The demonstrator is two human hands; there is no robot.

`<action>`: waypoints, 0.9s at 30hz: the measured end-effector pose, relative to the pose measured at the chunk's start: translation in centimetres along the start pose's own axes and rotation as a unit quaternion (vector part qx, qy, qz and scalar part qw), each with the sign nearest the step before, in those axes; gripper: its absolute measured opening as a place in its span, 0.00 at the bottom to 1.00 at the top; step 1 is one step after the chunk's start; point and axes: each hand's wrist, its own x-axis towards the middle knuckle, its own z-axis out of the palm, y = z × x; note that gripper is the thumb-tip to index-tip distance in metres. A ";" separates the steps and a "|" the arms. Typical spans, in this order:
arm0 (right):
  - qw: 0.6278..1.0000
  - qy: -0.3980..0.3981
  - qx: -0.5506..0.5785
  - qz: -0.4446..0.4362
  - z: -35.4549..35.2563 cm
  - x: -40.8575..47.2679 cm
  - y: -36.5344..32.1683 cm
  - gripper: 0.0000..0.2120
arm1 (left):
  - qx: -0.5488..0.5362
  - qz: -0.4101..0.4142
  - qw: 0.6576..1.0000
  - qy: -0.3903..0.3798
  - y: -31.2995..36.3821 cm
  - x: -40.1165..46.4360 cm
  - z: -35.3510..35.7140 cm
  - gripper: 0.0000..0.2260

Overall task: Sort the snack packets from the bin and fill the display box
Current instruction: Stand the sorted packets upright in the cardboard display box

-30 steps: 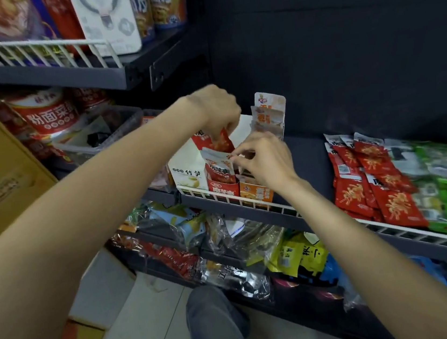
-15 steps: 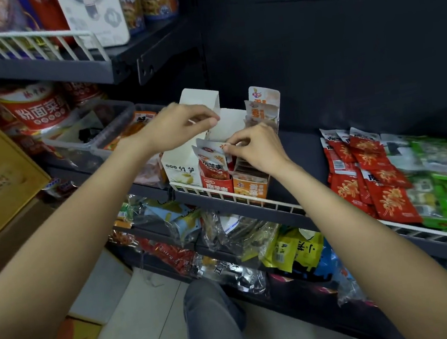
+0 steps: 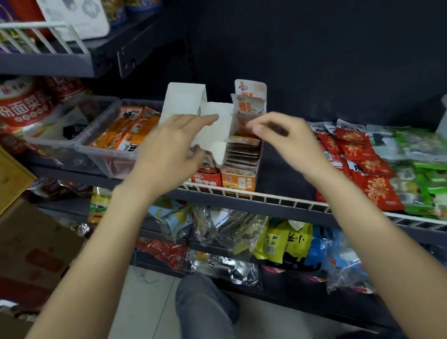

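Snack packets (image 3: 124, 130), centre-left bin (image 3: 96, 154): I judge them light, slippery; pinch an edge. Both hands empty: left hand (image 3: 170, 150) spread, right hand (image 3: 282, 134) loosely curled.

Dark panel wall (image 3: 326, 30) behind grey shop shelving (image 3: 277, 205) with white wire rails — pale tiled floor (image 3: 139, 315) below.

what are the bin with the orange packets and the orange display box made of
Bin: looks like clear, slightly glossy plastic, since the orange packets show through its wall. Orange display box: seems printed cardboard, matte, with folded flaps and a plain pale inside. Packets in it: probably plastic film, too blurred to be sure.
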 end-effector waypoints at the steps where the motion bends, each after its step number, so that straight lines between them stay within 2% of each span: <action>1: 1.000 0.021 -0.006 -0.002 -1.6 -1.0 0.7 0.07 | -0.028 0.019 0.999 0.038 2.0 -0.2 0.1 0.22; 3: 0.998 0.060 -0.021 0.021 -4.9 -3.2 2.8 0.07 | -0.108 0.065 0.989 0.078 6.2 -0.3 1.0 0.19; 6: 0.989 0.093 -0.088 0.074 -9.2 -6.1 6.9 0.08 | -0.212 0.113 0.967 0.082 12.4 0.6 4.1 0.17; 8: 0.976 0.092 -0.167 0.102 -11.3 -7.8 8.8 0.10 | -0.257 0.112 0.959 0.038 15.5 1.7 7.4 0.17; 11: 0.943 0.046 -0.300 0.133 -12.9 -9.1 10.5 0.13 | -0.254 0.050 0.963 -0.081 17.7 4.2 13.5 0.19; 13: 0.919 -0.010 -0.361 0.161 -12.7 -9.4 11.2 0.17 | -0.194 -0.016 0.970 -0.142 17.5 6.2 17.3 0.21; 15: 0.898 -0.047 -0.391 0.197 -12.2 -9.1 11.5 0.22 | -0.134 -0.087 0.968 -0.194 16.7 7.6 20.0 0.27; 19: 0.878 -0.095 -0.418 0.212 -11.5 -8.1 11.8 0.30 | -0.135 -0.129 0.954 -0.235 15.1 8.6 22.0 0.36; 22: 0.882 -0.127 -0.409 0.196 -11.3 -8.1 12.3 0.28 | -0.159 -0.120 0.948 -0.249 13.6 8.8 21.7 0.36; 27: 0.902 -0.103 -0.386 0.164 -11.5 -8.4 13.3 0.21 | -0.171 -0.144 0.944 -0.242 10.9 8.1 20.7 0.36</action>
